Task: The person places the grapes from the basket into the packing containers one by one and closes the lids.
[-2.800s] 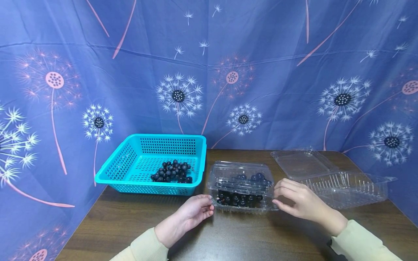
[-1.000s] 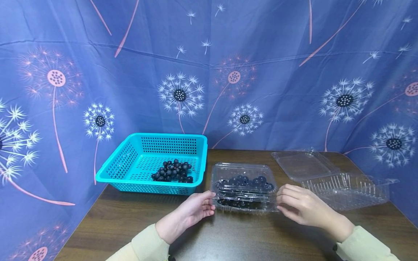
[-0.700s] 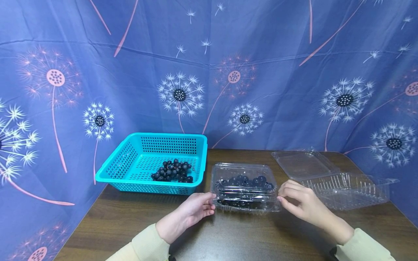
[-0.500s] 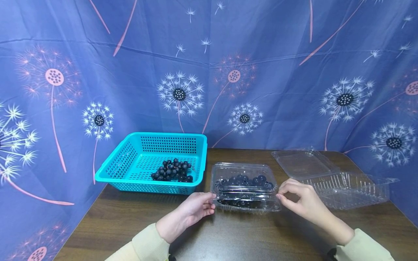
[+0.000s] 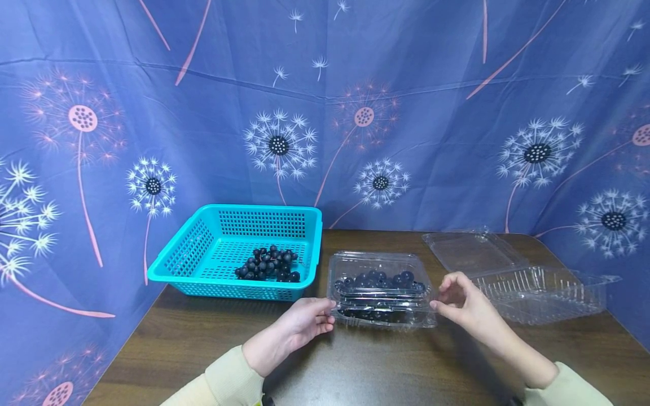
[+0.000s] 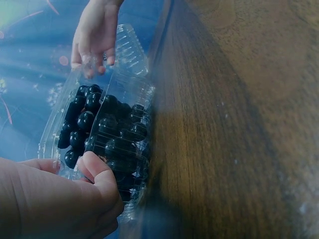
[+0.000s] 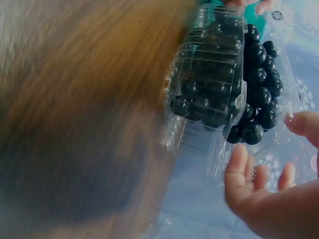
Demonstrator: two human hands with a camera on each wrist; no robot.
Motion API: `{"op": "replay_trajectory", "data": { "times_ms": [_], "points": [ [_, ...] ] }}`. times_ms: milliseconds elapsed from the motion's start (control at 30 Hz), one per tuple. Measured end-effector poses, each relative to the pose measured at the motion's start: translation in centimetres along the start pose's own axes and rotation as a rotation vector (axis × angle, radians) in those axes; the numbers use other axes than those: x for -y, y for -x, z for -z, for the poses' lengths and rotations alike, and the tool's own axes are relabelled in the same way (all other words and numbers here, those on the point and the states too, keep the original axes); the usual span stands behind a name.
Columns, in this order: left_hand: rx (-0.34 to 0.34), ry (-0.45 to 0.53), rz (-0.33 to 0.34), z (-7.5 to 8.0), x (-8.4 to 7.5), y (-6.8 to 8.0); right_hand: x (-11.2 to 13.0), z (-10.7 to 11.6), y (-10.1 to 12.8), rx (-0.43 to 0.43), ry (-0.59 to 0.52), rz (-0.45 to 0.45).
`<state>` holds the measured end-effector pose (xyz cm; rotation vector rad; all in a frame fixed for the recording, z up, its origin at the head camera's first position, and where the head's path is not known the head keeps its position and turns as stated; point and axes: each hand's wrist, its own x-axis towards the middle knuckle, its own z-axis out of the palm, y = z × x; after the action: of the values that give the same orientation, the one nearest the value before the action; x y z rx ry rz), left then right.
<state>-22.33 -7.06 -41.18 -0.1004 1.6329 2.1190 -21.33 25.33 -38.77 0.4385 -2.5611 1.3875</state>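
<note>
Since the frame half a second back, our right hand [image 5: 464, 307] has eased off the closed clamshell [image 5: 380, 290]: the fingers that were bunched at its right edge now stand spread and lifted, thumb tip just beside the rim. The right wrist view shows the fingers [image 7: 238, 172] apart and slightly bent, with nothing between them. The clamshell itself has not shifted.

Our left hand [image 5: 303, 324] grips the clamshell's left end. In the left wrist view a fingertip [image 6: 94, 167] curls over the lid edge, with the rest of the fingers curled against the side wall below.

The clamshell sits on the wooden table [image 5: 355, 372] near its middle, lid down over a bunch of dark grapes [image 5: 378, 282], which press close under the lid. We cannot tell whether the edge catches are fully seated.

Judgement on the step in hand, seating the lid: we should keep the left grip steady as an anchor and press along the rim, not on the lid's centre, since the thin plastic would flex onto the fruit. We should press over each corner catch in turn.

Just left of the clamshell stands a teal basket [image 5: 203, 270] holding a second grape bunch [image 5: 267, 266]. To the right, an empty clamshell [image 5: 538, 285] lies open.
</note>
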Motion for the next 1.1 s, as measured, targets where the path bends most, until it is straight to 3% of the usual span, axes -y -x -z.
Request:
{"op": "replay_trajectory", "data": {
  "times_ms": [200, 333, 433, 567, 1100],
  "points": [
    [0.001, -0.006, -0.005, 0.1, 0.0, 0.1, -0.3, 0.8, 0.1, 0.28, -0.284, -0.409],
    [0.002, -0.001, -0.005, 0.1, 0.0, 0.1, -0.9, 1.4, 0.0, 0.47, -0.495, -0.528],
    [0.004, 0.005, -0.009, 0.1, 0.0, 0.1, -1.2, 1.6, 0.0, 0.581, -0.618, -0.55],
    [0.009, 0.007, -0.016, 0.1, 0.0, 0.2, -1.4, 1.6, 0.1, 0.649, -0.675, -0.542],
    [0.017, 0.007, -0.024, 0.1, 0.0, 0.1, -1.8, 1.1, 0.5, 0.669, -0.813, -0.498]
  ]
}}
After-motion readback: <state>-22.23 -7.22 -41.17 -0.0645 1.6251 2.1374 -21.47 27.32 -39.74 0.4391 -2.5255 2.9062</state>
